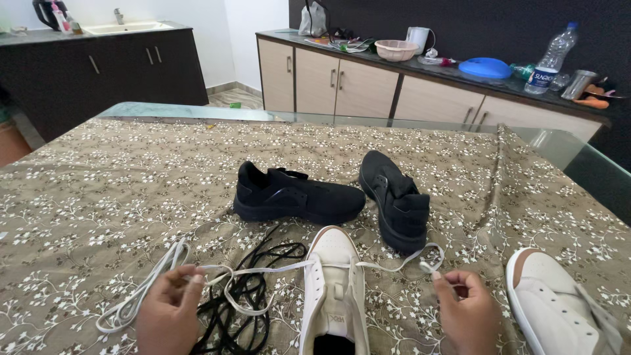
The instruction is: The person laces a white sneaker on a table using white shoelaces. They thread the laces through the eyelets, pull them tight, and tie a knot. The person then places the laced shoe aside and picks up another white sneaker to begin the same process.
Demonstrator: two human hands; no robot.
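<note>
A white sneaker [336, 289] stands toe-away between my hands at the near edge. A white lace [263, 269] runs through its front eyelets. My left hand [167, 312] pinches the lace's left side, whose loose end loops on the cloth. My right hand [465, 309] pinches the lace's right tip near the shoe. A tangle of black laces [246, 296] lies just left of the sneaker. A second white sneaker [559, 306] sits at the lower right.
Two black sneakers [296, 194] [396, 199] lie further back on the floral tablecloth [118, 190]. The glass table edge [565, 148] shows at right. Cabinets with a counter [420, 82] carrying a bottle, bowls and a bag stand behind.
</note>
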